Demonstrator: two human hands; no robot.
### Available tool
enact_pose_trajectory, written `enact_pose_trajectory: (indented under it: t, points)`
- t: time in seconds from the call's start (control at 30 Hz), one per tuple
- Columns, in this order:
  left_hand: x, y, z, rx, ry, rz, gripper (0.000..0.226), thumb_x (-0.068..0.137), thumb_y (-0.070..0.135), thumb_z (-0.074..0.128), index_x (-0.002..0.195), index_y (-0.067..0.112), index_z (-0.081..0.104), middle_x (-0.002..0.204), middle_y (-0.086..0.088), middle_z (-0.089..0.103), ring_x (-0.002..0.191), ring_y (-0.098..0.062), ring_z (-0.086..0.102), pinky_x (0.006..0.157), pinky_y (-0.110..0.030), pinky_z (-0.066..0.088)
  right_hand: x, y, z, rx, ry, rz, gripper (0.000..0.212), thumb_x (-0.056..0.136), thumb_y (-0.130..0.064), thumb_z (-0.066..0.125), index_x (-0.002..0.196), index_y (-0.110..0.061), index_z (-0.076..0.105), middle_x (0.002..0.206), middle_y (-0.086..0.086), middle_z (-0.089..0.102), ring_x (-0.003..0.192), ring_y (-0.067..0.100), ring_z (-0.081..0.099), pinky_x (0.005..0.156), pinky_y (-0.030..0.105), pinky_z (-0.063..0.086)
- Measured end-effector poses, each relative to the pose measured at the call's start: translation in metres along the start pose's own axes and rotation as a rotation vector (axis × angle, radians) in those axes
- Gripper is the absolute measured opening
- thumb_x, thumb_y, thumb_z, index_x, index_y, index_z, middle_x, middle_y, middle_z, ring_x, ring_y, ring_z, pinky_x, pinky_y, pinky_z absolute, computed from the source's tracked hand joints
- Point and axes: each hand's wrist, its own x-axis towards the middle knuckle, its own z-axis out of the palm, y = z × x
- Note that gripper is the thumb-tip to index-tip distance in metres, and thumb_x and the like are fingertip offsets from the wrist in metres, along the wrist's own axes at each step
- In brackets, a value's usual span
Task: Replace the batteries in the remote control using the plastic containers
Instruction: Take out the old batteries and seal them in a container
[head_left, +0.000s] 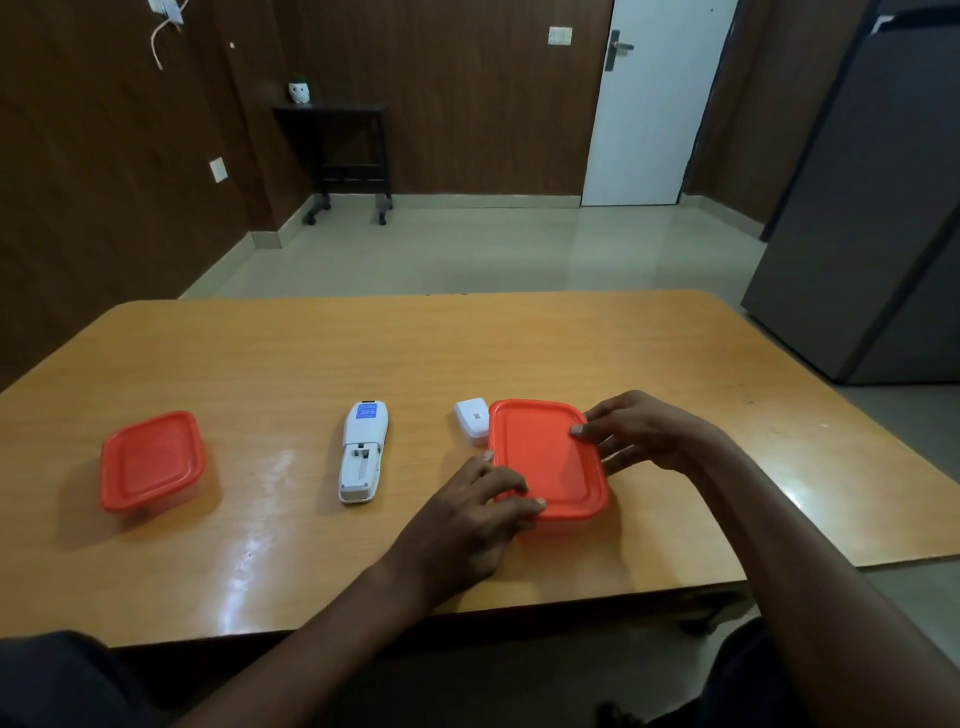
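Holding the right-hand red-lidded container (548, 460) on the wooden surface (311, 353): left grip (470, 512) curling on its near corner, right grip (631, 431) pinching its far edge. Lying just beside, a white battery cover (471, 420); farther left, the remote (362, 451) face down, compartment open, and a second container (150, 460).

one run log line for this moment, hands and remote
left hand: grips near corner of right container's lid | right hand: grips its far side | remote: face down, battery bay open | left container: lidded, untouched
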Motion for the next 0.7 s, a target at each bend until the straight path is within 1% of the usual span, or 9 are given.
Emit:
enact_pose_trajectory:
  t: [0.1,0.13,0.2,0.27,0.37,0.43,0.5,0.6,0.7]
  points:
    - [0.001,0.001,-0.001,-0.016,0.006,-0.009,0.028,0.092,0.025,0.063,0.119,0.021,0.069,0.121,-0.003,0.062,0.114,-0.025,0.056,0.1,-0.045,0.052,-0.015,0.0,-0.006,-0.035,-0.182,0.038,0.064,0.078,-0.001,0.082,0.134,-0.009,0.051,0.111,0.026,0.071,0.095,0.039,0.074,0.08,0.051,0.062]
    - [0.002,0.001,-0.001,-0.021,0.002,-0.014,0.028,0.092,0.026,0.062,0.119,0.021,0.069,0.121,-0.003,0.062,0.113,-0.025,0.056,0.098,-0.045,0.053,-0.018,0.001,-0.006,-0.041,-0.226,0.045,0.073,0.077,0.001,0.081,0.139,-0.014,0.045,0.112,0.027,0.07,0.097,0.041,0.073,0.081,0.052,0.061]
    - [0.002,0.0,-0.001,-0.028,-0.009,-0.018,0.028,0.092,0.028,0.062,0.119,0.022,0.069,0.12,-0.002,0.061,0.112,-0.024,0.055,0.093,-0.044,0.055,-0.023,0.005,-0.007,-0.03,-0.269,0.055,0.085,0.077,0.003,0.08,0.147,-0.019,0.037,0.11,0.026,0.069,0.096,0.042,0.072,0.077,0.049,0.062]
    - [0.002,-0.001,-0.001,-0.033,-0.01,-0.012,0.028,0.092,0.027,0.064,0.118,0.022,0.069,0.119,-0.001,0.061,0.111,-0.024,0.055,0.089,-0.043,0.055,-0.024,0.008,-0.006,0.003,-0.263,0.061,0.091,0.077,0.004,0.079,0.152,-0.02,0.033,0.105,0.027,0.069,0.089,0.04,0.072,0.072,0.045,0.064]
    - [0.003,-0.001,-0.002,-0.037,-0.011,-0.018,0.028,0.091,0.026,0.068,0.118,0.024,0.069,0.12,0.0,0.061,0.112,-0.022,0.054,0.09,-0.042,0.055,-0.027,0.01,-0.003,0.012,-0.236,0.056,0.094,0.08,0.003,0.077,0.156,-0.022,0.028,0.103,0.028,0.069,0.076,0.033,0.073,0.067,0.042,0.064]
    - [0.004,-0.001,-0.002,-0.038,-0.012,-0.021,0.028,0.09,0.025,0.07,0.118,0.025,0.069,0.121,0.0,0.06,0.113,-0.021,0.053,0.091,-0.041,0.055,-0.03,0.011,-0.003,-0.006,-0.24,0.037,0.095,0.081,0.0,0.077,0.157,-0.023,0.025,0.101,0.024,0.069,0.074,0.031,0.071,0.065,0.041,0.063]
    - [0.004,0.0,-0.003,-0.04,-0.015,-0.022,0.028,0.09,0.025,0.071,0.118,0.026,0.069,0.121,0.001,0.06,0.113,-0.02,0.053,0.091,-0.04,0.055,-0.033,0.012,-0.002,-0.055,-0.267,0.019,0.102,0.078,-0.003,0.081,0.158,-0.024,0.021,0.104,0.02,0.068,0.081,0.031,0.072,0.066,0.043,0.063]
    - [0.005,-0.001,-0.004,-0.043,-0.026,-0.029,0.029,0.09,0.024,0.071,0.118,0.026,0.069,0.122,0.001,0.06,0.115,-0.022,0.052,0.093,-0.04,0.054,-0.036,0.01,0.006,-0.193,-0.314,0.025,0.115,0.07,-0.006,0.089,0.157,-0.031,0.017,0.125,0.015,0.059,0.1,0.034,0.071,0.076,0.047,0.063]
    - [0.004,-0.002,-0.002,-0.03,-0.031,-0.021,0.031,0.089,0.023,0.074,0.119,0.026,0.069,0.122,0.0,0.061,0.116,-0.023,0.053,0.094,-0.04,0.053,-0.034,0.006,0.011,-0.207,-0.3,0.057,0.119,0.067,-0.006,0.09,0.156,-0.032,0.016,0.13,0.016,0.056,0.102,0.038,0.07,0.08,0.049,0.062]
